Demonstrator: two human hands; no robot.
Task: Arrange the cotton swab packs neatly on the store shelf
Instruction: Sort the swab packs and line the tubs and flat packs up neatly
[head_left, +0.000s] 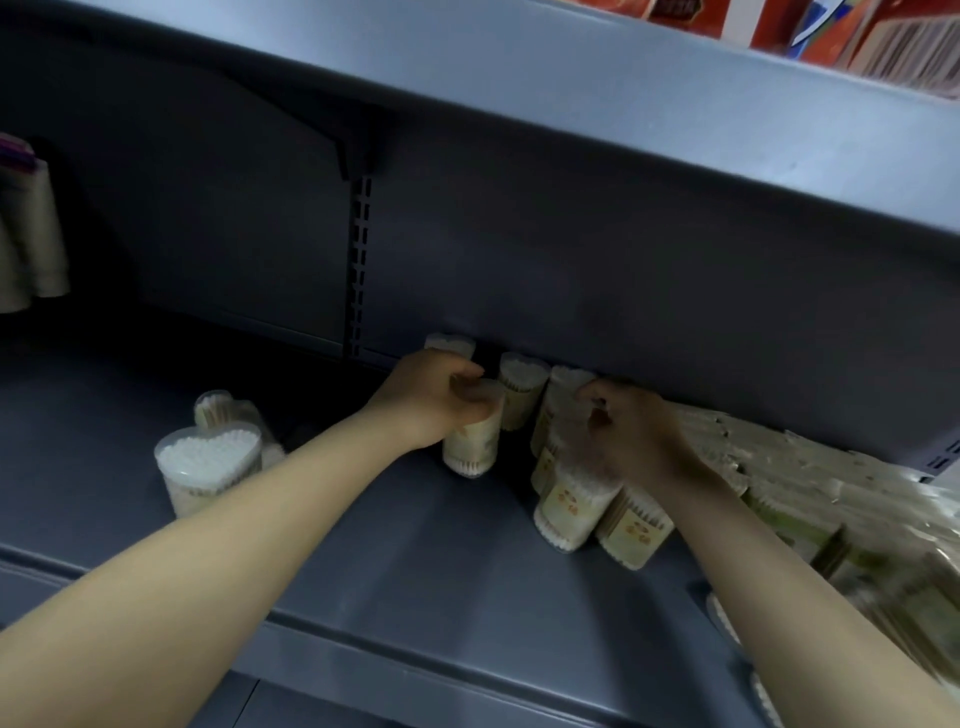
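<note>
Several clear heart-shaped cotton swab packs stand on the grey shelf (363, 519). My left hand (431, 397) grips the top of one upright pack (472, 447) near the shelf's middle. My right hand (631, 434) curls over the top of another pack (571, 506) in a cluster to the right. Beside that one stands a pack (634, 535) with a tan label. Two more packs (522, 392) stand at the back wall, one (449, 344) behind my left hand. At the left, a pack (208, 467) full of white swab tips stands apart.
An upper shelf (623, 130) overhangs close above the hands. Flat bagged swab bundles (831, 519) are heaped at the right. Cardboard-coloured rolls (31, 244) sit at the far left. A slotted upright (359, 265) runs down the back wall.
</note>
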